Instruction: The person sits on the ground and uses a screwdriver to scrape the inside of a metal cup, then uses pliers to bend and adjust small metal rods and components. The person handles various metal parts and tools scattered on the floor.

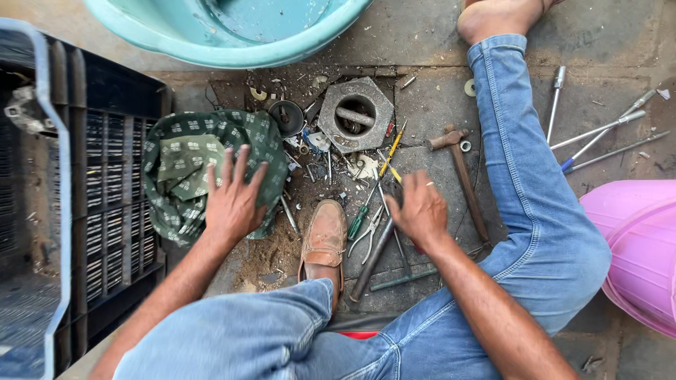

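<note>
My left hand (pixel 234 197) lies flat and open, fingers spread toward twelve o'clock, palm pressed on the green patterned cloth (pixel 184 165) bunched against the black crate (pixel 105 190). My right hand (pixel 421 207) curls knuckles-up over the tool pile, forearm running back toward five o'clock; I cannot tell whether its fingers grip anything. Pliers (pixel 366 232) lie just at its eight o'clock, beside my brown shoe (pixel 324 239). The hammer (pixel 461 169) rests at its two o'clock, the hexagonal metal block (pixel 355 112) toward eleven.
</note>
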